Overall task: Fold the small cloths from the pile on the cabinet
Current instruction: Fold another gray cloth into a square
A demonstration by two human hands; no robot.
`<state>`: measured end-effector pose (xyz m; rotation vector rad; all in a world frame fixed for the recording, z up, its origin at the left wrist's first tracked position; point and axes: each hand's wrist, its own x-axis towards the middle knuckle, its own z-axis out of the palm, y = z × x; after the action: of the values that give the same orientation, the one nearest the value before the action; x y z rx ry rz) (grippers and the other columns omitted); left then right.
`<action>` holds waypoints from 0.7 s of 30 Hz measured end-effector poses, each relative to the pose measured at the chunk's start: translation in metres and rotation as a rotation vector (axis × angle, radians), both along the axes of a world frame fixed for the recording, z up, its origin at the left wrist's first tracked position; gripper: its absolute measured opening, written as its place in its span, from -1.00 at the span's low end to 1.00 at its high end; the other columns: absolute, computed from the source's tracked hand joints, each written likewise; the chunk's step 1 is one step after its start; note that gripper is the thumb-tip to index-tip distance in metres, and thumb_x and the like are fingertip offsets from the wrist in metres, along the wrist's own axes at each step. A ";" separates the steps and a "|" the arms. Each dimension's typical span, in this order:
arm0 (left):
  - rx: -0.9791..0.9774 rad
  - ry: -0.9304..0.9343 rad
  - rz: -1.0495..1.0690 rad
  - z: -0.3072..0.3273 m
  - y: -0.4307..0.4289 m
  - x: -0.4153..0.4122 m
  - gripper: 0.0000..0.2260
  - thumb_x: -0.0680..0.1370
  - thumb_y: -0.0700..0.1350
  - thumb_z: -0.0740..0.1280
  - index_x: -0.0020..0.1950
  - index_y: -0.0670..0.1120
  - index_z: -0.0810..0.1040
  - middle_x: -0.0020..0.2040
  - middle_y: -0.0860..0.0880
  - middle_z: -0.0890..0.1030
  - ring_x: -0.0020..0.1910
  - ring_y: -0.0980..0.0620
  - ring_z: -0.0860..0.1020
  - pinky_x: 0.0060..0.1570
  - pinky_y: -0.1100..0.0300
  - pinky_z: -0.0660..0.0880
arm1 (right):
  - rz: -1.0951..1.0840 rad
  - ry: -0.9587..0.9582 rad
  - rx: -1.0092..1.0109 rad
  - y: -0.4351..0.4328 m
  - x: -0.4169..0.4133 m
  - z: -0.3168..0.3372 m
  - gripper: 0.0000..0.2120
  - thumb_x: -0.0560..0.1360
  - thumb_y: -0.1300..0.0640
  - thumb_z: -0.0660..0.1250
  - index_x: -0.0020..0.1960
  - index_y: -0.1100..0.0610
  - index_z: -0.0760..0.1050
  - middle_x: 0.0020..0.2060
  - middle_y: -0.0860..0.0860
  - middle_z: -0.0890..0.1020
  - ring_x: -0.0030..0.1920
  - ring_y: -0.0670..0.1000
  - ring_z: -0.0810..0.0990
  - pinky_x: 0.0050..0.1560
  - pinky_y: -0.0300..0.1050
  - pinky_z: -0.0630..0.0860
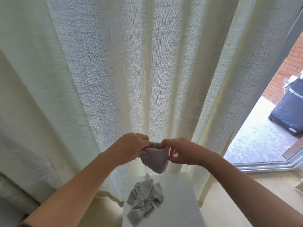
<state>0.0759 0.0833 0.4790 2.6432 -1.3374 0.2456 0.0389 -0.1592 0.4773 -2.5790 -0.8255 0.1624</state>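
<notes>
Two hands, left hand [131, 147] and right hand [182, 151], pinch one cloth [155, 159] above one pile [145, 199].

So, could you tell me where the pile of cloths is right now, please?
In the head view the pile lies low at centre on the white cabinet, toward its left side, below the cloth that the left hand and right hand hold.

A room in a home: long cream woven curtains [147, 71] hang to a pale wood floor [229, 202] behind a small white cabinet [180, 203]. At the right, a door track [262, 166] gives onto a concrete patio [255, 141] with a red brick wall [288, 63] and a dark bin [288, 110].
</notes>
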 end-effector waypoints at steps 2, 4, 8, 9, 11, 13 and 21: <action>0.034 0.000 -0.031 -0.002 -0.001 0.001 -0.90 0.57 -0.06 0.32 -0.01 -0.06 0.59 -0.11 0.04 0.57 -0.11 0.01 0.55 -0.09 0.14 0.45 | 0.021 0.042 -0.094 0.002 0.000 -0.001 -0.61 0.49 0.11 0.40 0.29 -0.10 0.46 0.05 -0.14 0.64 -0.08 -0.17 0.62 0.03 -0.09 0.58; 0.059 0.006 -0.053 -0.005 0.000 0.001 -0.89 0.58 -0.09 0.28 -0.01 -0.06 0.59 -0.10 0.04 0.58 -0.09 0.03 0.53 -0.05 0.16 0.42 | 0.026 0.077 -0.196 0.005 0.000 -0.004 -0.63 0.48 0.02 0.39 0.27 -0.14 0.48 0.05 -0.15 0.66 -0.06 -0.17 0.62 0.04 -0.06 0.58; 0.100 0.039 -0.017 -0.013 0.006 0.000 -0.85 0.60 -0.03 0.25 -0.04 -0.06 0.57 -0.11 0.06 0.56 -0.12 0.05 0.51 -0.09 0.25 0.30 | -0.080 0.055 -0.240 0.003 0.002 -0.009 -0.82 0.52 -0.02 0.34 0.10 -0.06 0.59 -0.10 -0.16 0.69 -0.14 -0.16 0.63 -0.01 -0.07 0.60; 0.101 0.067 0.018 -0.015 0.008 0.000 -0.84 0.60 -0.01 0.26 -0.06 -0.06 0.56 -0.11 0.07 0.56 -0.14 0.07 0.50 -0.11 0.26 0.29 | -0.127 0.035 -0.248 0.003 0.001 -0.010 -0.84 0.53 -0.02 0.31 0.06 -0.04 0.60 -0.11 -0.15 0.69 -0.14 -0.14 0.63 -0.03 -0.10 0.60; 0.082 0.116 0.084 -0.018 0.010 -0.001 -0.82 0.59 0.01 0.28 -0.13 -0.06 0.52 -0.13 0.07 0.55 -0.19 0.07 0.49 -0.18 0.25 0.32 | -0.195 -0.029 -0.279 0.004 0.001 -0.013 -0.80 0.56 -0.03 0.24 0.00 0.01 0.61 -0.12 -0.11 0.68 -0.12 -0.09 0.61 -0.07 -0.12 0.57; 0.059 0.160 0.122 -0.020 0.009 -0.002 -0.81 0.58 0.00 0.29 -0.18 -0.05 0.47 -0.15 0.07 0.53 -0.22 0.06 0.49 -0.22 0.23 0.37 | -0.194 -0.077 -0.270 0.008 0.001 -0.016 -0.77 0.56 -0.04 0.24 -0.04 0.06 0.61 -0.12 -0.09 0.64 -0.14 -0.07 0.57 -0.09 -0.11 0.54; -0.128 0.297 0.197 -0.020 0.016 -0.001 -0.81 0.52 -0.11 0.41 -0.26 -0.06 0.48 -0.24 0.04 0.53 -0.30 0.09 0.48 -0.24 0.22 0.44 | -0.285 -0.088 -0.017 0.005 0.004 -0.025 -0.82 0.49 0.02 0.41 -0.16 0.13 0.60 -0.25 -0.07 0.65 -0.22 -0.11 0.57 -0.12 -0.18 0.52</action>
<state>0.0752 0.0994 0.4590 2.5776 -0.9396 -0.0366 0.0431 -0.1546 0.4520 -2.7013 -0.4789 -0.0290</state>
